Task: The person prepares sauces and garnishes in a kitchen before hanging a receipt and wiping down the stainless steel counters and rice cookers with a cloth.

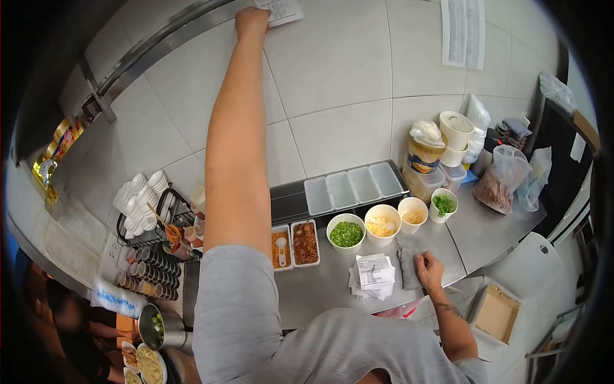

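High on the tiled wall, my left hand [251,23] is closed on a white printed slip [280,11] below a metal rail. My right hand [430,269] lies on the steel counter with curled fingers, at the edge of a flat grey sheet [411,259]; what it may hold is hidden. Left of that sheet is a stack of printed slips [375,275]. Behind stand tubs of chopped green onion [346,234], pale yellow bits [382,226], more yellow bits [413,214] and green leaves [443,205].
Four empty trays [352,188] sit along the wall. Two food containers [305,243] lie under my left arm. White spoons [141,200] and stacked cups [153,274] are at left, bagged food [502,179] at right. Another person [77,326] is at the lower left.
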`<state>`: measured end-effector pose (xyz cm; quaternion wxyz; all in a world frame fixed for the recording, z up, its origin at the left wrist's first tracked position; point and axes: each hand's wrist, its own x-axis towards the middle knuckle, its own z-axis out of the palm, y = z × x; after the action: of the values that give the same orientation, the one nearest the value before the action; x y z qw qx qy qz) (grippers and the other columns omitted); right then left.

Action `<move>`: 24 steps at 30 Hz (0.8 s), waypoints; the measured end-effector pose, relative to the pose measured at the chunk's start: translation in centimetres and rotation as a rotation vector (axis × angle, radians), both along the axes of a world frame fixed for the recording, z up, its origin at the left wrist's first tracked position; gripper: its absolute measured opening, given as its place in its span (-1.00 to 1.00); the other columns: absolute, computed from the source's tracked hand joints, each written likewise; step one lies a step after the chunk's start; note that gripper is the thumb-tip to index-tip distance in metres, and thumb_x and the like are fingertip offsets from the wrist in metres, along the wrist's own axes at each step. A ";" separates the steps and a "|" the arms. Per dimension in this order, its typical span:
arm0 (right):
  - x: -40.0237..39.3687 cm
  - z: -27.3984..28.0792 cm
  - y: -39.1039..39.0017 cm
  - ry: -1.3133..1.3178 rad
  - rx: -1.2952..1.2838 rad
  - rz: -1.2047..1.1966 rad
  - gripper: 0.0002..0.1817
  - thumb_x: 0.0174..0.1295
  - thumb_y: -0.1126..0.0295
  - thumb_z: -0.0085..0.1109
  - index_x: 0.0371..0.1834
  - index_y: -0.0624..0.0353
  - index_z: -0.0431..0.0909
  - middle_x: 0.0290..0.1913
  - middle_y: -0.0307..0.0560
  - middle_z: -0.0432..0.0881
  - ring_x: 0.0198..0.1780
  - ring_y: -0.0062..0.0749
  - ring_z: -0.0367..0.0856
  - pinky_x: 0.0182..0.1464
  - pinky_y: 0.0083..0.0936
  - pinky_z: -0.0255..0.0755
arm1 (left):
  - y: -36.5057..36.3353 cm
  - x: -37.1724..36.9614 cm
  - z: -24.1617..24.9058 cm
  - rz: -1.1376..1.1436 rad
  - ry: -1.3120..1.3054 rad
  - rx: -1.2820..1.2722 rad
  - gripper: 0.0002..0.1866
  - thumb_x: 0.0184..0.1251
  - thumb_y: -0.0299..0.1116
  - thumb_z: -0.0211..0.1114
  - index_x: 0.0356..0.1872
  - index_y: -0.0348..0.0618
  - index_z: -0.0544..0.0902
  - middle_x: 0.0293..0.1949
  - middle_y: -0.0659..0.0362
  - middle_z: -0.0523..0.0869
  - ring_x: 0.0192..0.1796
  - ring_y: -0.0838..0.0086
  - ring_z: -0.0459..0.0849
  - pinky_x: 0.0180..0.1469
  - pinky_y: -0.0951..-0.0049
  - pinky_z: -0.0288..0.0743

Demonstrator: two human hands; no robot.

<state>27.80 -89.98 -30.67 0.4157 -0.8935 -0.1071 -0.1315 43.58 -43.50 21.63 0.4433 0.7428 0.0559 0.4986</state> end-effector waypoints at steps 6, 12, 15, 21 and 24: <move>4.8 7.0 2.6 -0.111 0.426 0.110 -0.76 0.34 0.37 0.09 -0.43 0.31 0.43 -0.53 -0.20 0.41 -0.42 -0.62 0.33 -0.37 -0.55 0.28 | 4.5 -4.2 -6.4 -0.003 0.185 0.106 -0.81 0.11 -0.35 0.37 -0.54 -0.19 0.54 -0.61 0.24 0.54 -0.62 0.58 0.47 -0.63 0.52 0.27; 10.1 24.8 15.5 -0.746 -0.008 0.401 -0.86 0.18 0.42 0.20 -0.20 0.14 0.60 -0.23 0.00 0.55 -0.36 -0.10 0.58 -0.37 -0.30 0.45 | 8.8 -8.2 -11.5 0.087 0.220 -0.034 -0.81 0.14 -0.31 0.36 -0.53 -0.16 0.57 -0.62 0.27 0.55 -0.62 0.62 0.48 -0.62 0.54 0.28; 12.0 30.7 23.7 -0.894 -0.167 0.482 -0.73 0.19 0.39 0.16 -0.02 0.00 0.57 0.11 -0.12 0.49 -0.29 -0.12 0.65 -0.32 -0.34 0.56 | 10.2 -8.9 -12.3 0.150 0.232 -0.039 -0.75 0.11 -0.35 0.37 -0.65 -0.20 0.52 -0.71 0.19 0.57 -0.69 0.54 0.50 -0.66 0.50 0.33; 14.1 36.5 37.2 -1.085 -0.362 0.420 -0.47 0.07 0.50 0.14 0.18 -0.16 0.49 0.38 -0.15 0.28 -0.38 -0.27 0.68 -0.43 -0.40 0.55 | 9.7 -9.3 -12.1 0.202 0.233 -0.097 -0.76 0.11 -0.30 0.38 -0.62 -0.21 0.61 -0.70 0.17 0.61 -0.69 0.54 0.55 -0.59 0.51 0.44; 14.7 36.2 39.7 -1.095 -0.439 0.348 -0.36 0.04 0.53 0.12 0.26 -0.22 0.43 0.47 -0.16 0.15 -0.40 -0.35 0.68 -0.47 -0.44 0.53 | 10.1 -9.1 -12.0 0.214 0.277 -0.050 -0.73 0.12 -0.23 0.38 -0.62 -0.17 0.59 -0.64 0.22 0.63 -0.59 0.57 0.55 -0.59 0.54 0.32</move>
<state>42.49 -50.28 5.48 0.1222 -0.7304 -0.4738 -0.4765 34.46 -33.39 9.67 0.3940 0.7831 0.2076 0.4341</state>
